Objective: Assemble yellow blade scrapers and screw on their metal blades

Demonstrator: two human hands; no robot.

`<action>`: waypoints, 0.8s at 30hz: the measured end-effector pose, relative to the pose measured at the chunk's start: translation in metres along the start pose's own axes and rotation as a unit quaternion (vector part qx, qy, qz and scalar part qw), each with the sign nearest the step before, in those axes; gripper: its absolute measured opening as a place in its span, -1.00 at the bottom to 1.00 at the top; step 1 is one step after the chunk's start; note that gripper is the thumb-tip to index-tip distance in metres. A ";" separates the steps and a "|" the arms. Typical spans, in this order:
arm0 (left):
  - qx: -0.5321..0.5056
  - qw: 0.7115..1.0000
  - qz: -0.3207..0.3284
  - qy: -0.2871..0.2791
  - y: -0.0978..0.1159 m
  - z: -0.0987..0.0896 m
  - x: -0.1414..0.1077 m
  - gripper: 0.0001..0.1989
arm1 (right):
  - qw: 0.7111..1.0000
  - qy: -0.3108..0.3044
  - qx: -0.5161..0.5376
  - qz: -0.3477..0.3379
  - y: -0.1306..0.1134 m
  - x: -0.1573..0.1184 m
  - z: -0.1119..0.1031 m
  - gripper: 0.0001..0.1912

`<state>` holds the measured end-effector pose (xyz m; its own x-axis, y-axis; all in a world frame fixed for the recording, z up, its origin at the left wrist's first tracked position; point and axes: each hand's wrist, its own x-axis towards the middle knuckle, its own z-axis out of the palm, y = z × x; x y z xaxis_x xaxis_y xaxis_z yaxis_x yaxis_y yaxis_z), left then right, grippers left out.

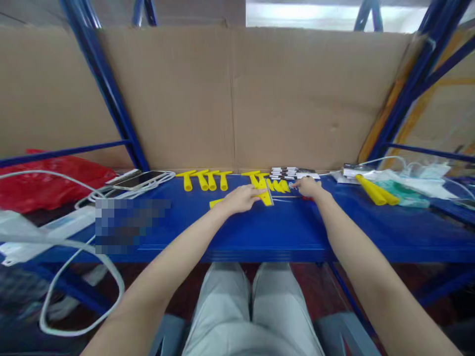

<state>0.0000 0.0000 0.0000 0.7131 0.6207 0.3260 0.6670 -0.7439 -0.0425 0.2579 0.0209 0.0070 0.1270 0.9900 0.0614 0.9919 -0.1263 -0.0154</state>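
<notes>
My left hand (243,199) is closed around the handle of a yellow T-shaped scraper (265,198), which lies flat along the table with a pale strip on its head's edge. Much of its handle is under my fingers. My right hand (309,187) reaches down to a few small shiny pieces (292,186), fingertips drawn together; whatever they pinch is too small to make out. Part of a red object (307,198) shows beneath that palm. Between the hands lie several small yellow pieces (279,186). Further yellow T-shaped handles (203,181) lie in a row at the back.
Black-and-white printed packets (293,173) lie behind my right hand. On the right are yellow cone-shaped tubes (375,190) and plastic wrapping (406,193). A phone-like device (139,180), white cables (111,269) and a red bag (55,178) occupy the left. Cardboard (230,99) walls the blue table's (241,237) back.
</notes>
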 end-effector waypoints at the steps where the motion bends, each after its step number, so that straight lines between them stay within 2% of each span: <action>1: -0.001 1.000 0.000 -0.003 0.000 0.000 0.000 -0.58 | 1.000 0.011 -0.003 -0.002 -0.001 0.000 0.001 -0.50; 6: 0.000 1.000 -0.003 -0.012 0.000 0.000 -0.001 -0.59 | 0.998 0.050 -0.015 -0.018 -0.006 0.000 0.004 -0.51; 12: -0.007 1.000 0.004 -0.007 0.000 0.001 0.000 -0.59 | 0.998 0.042 -0.018 -0.034 -0.007 0.003 0.008 -0.58; 24: -0.014 1.000 0.007 -0.005 0.000 0.001 0.000 -0.60 | 0.995 0.087 0.003 -0.046 -0.006 0.007 0.010 -0.74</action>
<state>0.0007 0.0002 -0.0004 0.7248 0.6125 0.3155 0.6506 -0.7591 -0.0208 0.2531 0.0293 -0.0021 0.0348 0.9712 0.2357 0.9994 -0.0339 -0.0080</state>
